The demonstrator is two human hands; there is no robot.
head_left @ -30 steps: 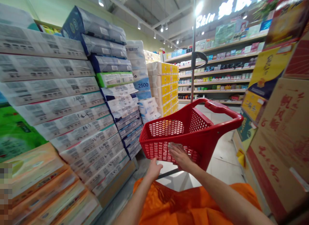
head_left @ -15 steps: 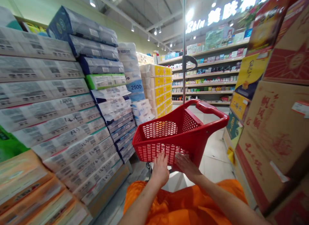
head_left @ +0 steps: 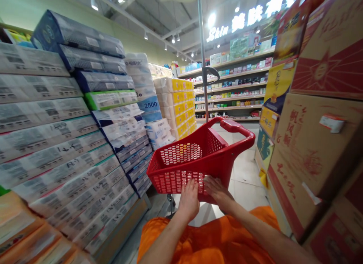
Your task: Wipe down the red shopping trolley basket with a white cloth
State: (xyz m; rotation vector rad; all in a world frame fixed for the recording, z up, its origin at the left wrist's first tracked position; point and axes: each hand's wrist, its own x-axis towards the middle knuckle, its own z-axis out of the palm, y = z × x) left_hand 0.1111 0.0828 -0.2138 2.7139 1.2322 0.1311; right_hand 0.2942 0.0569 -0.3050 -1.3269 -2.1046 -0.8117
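Pale floor tiles point(head_left: 246, 184) run through a shop aisle, with twelve o'clock being straight ahead of the wearer. Closest of all, orange cloth point(head_left: 204, 241) spreads below the two bare forearms. Just past it at twelve, the left hand point(head_left: 188, 201) is palm down, unclenched, fingers stretched out together over the mesh side of a red shopping cart point(head_left: 195, 163). Beside it, toward half past twelve, the right hand point(head_left: 218, 190) lies against the same side with its fingers slightly bent; its palm is turned away, so I cannot tell whether it grips anything. The cart stands just ahead at twelve, its red handle point(head_left: 241, 135) rising toward one o'clock. Orange packs point(head_left: 34, 233) sit near at ten, beneath white paper packs point(head_left: 68, 158) piled high. Brown cartons point(head_left: 314, 143) are stacked at two. Farther on, yellow-and-white packs point(head_left: 178, 105) form a stack at half past eleven. Beyond the cart at twelve, a metal pole point(head_left: 203, 63) stands upright before long shelves point(head_left: 235, 92) of small goods, and a lit sign point(head_left: 252, 16) glows above them at one.
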